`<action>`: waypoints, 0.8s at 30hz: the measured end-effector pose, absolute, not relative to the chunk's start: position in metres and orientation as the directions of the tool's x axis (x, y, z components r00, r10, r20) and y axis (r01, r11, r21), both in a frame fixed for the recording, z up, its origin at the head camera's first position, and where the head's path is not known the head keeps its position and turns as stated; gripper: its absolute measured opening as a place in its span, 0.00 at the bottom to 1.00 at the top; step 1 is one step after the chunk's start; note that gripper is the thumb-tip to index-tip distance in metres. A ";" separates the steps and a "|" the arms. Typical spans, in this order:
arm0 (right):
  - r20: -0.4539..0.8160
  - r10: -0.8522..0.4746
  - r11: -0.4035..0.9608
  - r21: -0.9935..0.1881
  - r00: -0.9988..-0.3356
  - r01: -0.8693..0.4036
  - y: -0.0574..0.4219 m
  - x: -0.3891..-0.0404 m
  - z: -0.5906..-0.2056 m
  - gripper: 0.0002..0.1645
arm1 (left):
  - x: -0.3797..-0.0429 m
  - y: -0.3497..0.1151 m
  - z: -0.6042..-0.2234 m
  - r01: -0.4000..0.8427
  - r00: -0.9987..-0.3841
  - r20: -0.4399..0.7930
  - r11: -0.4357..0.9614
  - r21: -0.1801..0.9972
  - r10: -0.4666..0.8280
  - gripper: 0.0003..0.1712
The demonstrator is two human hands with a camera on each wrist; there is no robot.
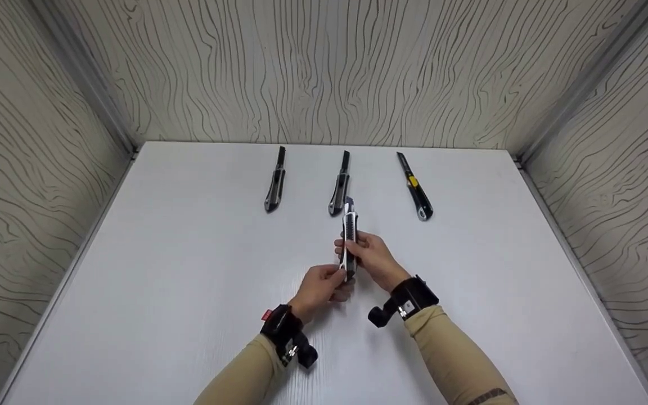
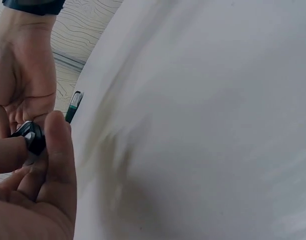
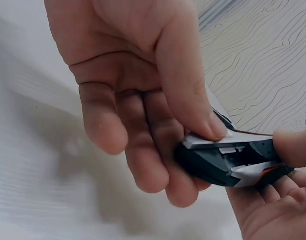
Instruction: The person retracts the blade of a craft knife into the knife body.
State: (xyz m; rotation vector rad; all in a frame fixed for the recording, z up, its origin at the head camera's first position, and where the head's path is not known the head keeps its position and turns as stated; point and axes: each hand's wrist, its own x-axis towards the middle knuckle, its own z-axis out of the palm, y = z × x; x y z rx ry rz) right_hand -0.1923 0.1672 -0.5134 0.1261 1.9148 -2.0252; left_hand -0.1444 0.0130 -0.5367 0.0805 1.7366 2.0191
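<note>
A box cutter [image 1: 350,225] with a silver-and-dark body is held up over the table in both hands. Its narrow end points toward the back wall. My left hand [image 1: 321,286] pinches the near butt end between thumb and fingers. Around the middle of the body, my right hand [image 1: 377,257] grips with the thumb laid along it. The right wrist view shows the cutter's dark body [image 3: 212,165] with a slot in its side and a bit of orange trim. In the left wrist view the butt end [image 2: 34,137] shows between the fingers, the rest hidden.
Three more box cutters lie on the white table [image 1: 189,270] toward the back: a grey-black one [image 1: 276,185] at left, a similar one [image 1: 340,185] in the middle, a black one with a yellow slider [image 1: 414,183] at right. Patterned walls [image 1: 301,73] enclose three sides.
</note>
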 end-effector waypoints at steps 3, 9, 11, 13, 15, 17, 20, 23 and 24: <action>-0.306 -0.199 -0.032 -0.947 -0.931 0.318 0.167 -0.192 -0.515 0.23 | -0.144 0.013 -0.537 -0.295 -0.896 -0.249 -0.073 0.953 0.368 0.15; -0.334 -0.166 -0.045 -0.937 -0.928 0.345 0.164 -0.191 -0.515 0.23 | -0.145 0.013 -0.535 -0.290 -0.902 -0.244 -0.079 0.954 0.356 0.14; -0.332 -0.157 -0.054 -0.937 -0.930 0.344 0.163 -0.190 -0.514 0.23 | -0.145 0.013 -0.535 -0.287 -0.904 -0.243 -0.079 0.955 0.351 0.14; -0.331 -0.155 -0.064 -0.937 -0.931 0.343 0.162 -0.189 -0.514 0.22 | -0.145 0.014 -0.535 -0.289 -0.907 -0.249 -0.071 0.955 0.340 0.14; -0.329 -0.153 -0.069 -0.937 -0.932 0.343 0.162 -0.188 -0.513 0.22 | -0.145 0.014 -0.535 -0.294 -0.908 -0.258 -0.065 0.953 0.330 0.14; -0.334 -0.146 -0.066 -0.936 -0.931 0.346 0.161 -0.188 -0.513 0.22 | -0.145 0.015 -0.536 -0.306 -0.906 -0.267 -0.071 0.949 0.330 0.14; -0.336 -0.133 -0.050 -0.937 -0.933 0.345 0.162 -0.188 -0.514 0.22 | -0.145 0.016 -0.537 -0.324 -0.899 -0.279 -0.086 0.942 0.338 0.16; -0.335 -0.124 -0.034 -0.939 -0.934 0.341 0.162 -0.188 -0.515 0.21 | -0.145 0.017 -0.536 -0.337 -0.895 -0.285 -0.100 0.936 0.343 0.17; -0.334 -0.124 -0.033 -0.940 -0.935 0.340 0.162 -0.188 -0.515 0.20 | -0.145 0.017 -0.536 -0.338 -0.895 -0.288 -0.097 0.936 0.341 0.17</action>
